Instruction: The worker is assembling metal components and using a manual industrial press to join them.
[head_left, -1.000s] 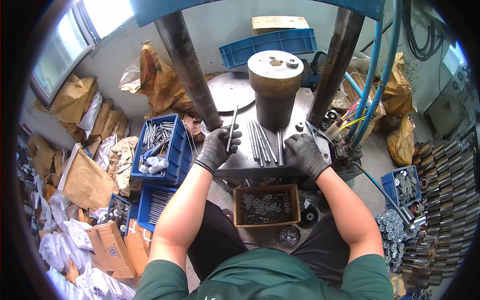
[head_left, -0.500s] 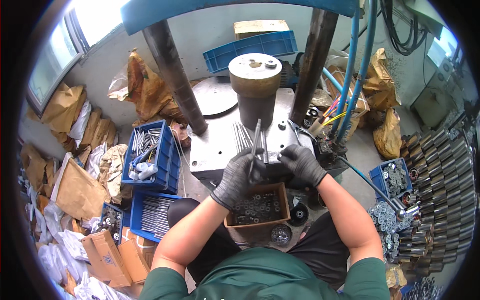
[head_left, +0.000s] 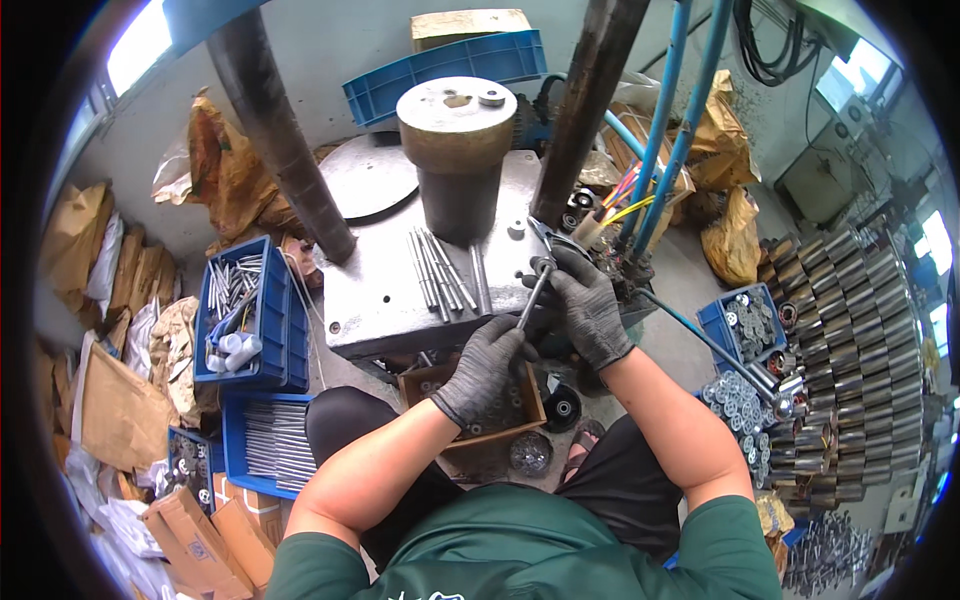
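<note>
My left hand (head_left: 482, 370), in a dark grey glove, is closed round the lower part of a slim metal shaft (head_left: 534, 302) that slants up to the right. The gloved right hand (head_left: 592, 312) pinches at the shaft's upper end, where a small metal ring (head_left: 543, 266) shows between the fingers. Just left of the shaft, a thicker steel rod (head_left: 481, 281) lies on the metal press table (head_left: 370, 310). Several thin shafts (head_left: 436, 272) lie side by side there too. Beneath my left hand, a cardboard box (head_left: 540, 408) of small round parts is partly hidden.
A thick steel cylinder (head_left: 460, 195) stands on the table between two dark columns (head_left: 280, 140). Blue crates (head_left: 282, 330) with shafts and other parts are at the left. Stacked metal tubes (head_left: 850, 350) and a blue bin (head_left: 753, 328) stand at the right. Pliers (head_left: 541, 233) lie behind my right hand.
The left hand has lowered and tilted the shaft, which stood nearly upright. My right hand has brought its small part to the shaft's upper end. The whole view has swung to the right.
</note>
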